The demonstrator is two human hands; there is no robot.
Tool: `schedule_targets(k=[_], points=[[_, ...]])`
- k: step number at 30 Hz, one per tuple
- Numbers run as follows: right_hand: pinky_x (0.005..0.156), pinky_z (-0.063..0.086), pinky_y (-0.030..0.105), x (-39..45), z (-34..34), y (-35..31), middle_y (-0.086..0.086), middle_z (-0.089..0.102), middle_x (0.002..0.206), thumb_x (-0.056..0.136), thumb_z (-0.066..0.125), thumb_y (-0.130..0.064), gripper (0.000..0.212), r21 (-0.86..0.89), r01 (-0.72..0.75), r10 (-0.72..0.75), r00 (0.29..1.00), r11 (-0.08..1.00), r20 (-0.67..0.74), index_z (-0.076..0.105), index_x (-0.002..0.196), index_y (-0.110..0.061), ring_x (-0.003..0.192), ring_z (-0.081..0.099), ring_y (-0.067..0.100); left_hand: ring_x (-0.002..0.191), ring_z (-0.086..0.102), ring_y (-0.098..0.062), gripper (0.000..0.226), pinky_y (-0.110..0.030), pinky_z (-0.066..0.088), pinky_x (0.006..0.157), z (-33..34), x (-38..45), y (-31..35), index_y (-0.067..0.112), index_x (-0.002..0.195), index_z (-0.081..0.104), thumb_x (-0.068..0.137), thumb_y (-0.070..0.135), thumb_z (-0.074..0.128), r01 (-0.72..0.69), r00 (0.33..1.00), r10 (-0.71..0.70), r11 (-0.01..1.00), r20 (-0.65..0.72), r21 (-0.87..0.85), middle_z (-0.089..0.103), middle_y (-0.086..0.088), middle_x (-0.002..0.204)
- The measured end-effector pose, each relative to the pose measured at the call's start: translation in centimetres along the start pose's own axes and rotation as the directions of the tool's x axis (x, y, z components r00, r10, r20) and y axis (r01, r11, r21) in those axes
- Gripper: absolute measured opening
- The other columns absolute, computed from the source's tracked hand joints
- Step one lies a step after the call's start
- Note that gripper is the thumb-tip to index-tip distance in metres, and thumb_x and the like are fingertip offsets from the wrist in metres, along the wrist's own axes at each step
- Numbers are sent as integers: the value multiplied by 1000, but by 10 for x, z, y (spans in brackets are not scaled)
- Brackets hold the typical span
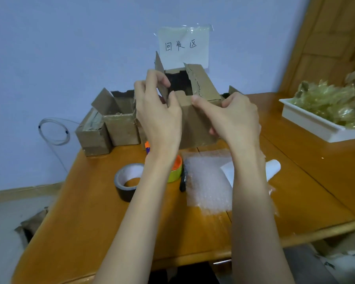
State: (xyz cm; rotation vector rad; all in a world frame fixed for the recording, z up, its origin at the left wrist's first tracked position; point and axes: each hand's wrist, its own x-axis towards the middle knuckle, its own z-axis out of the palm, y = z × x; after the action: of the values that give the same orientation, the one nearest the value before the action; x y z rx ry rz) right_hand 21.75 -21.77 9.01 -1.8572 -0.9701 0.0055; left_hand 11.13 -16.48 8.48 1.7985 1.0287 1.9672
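My left grip (158, 113) pinches the upright left flap (160, 74) of the open cardboard box (195, 124). My right grip (237, 117) curls round its right side, thumb on the front rim. I see the box at the far middle of the surface (86, 201), with bubble wrap (207, 185) and a tape roll (127, 181) nearer me.

Box (195, 121) mouth clear between raised flaps (203, 83); smaller boxes (119, 124) close left, tape roll (124, 181) nearer.

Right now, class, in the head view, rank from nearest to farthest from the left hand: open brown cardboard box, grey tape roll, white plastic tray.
1. Open brown cardboard box: left hand pinches its flap.
2. Grey tape roll: lower left, on the table.
3. White plastic tray: far right.
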Motion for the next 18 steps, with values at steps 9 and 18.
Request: schedule_targets(k=[9, 18], points=[[77, 51, 40, -62, 65, -40, 1, 68, 77, 62, 47, -86, 70, 83, 80, -97, 969, 993, 228, 56, 80, -19, 81, 64, 21, 57, 39, -8, 24, -25, 38, 59, -92, 2, -35, 20, 88, 49, 76, -1, 52, 80, 985, -57, 987, -164, 140, 49, 1, 91], [70, 54, 38, -118, 122, -60, 3, 70, 76, 67, 44, -83, 75, 81, 198, -214, 887, 977, 410, 58, 90, -14, 77, 67, 23, 68, 45, -7, 25, -24, 39, 60, -164, -14, -77, 22, 87, 46, 76, 0, 50, 150, 941, -50, 948, -335, 279, 58, -4, 90]])
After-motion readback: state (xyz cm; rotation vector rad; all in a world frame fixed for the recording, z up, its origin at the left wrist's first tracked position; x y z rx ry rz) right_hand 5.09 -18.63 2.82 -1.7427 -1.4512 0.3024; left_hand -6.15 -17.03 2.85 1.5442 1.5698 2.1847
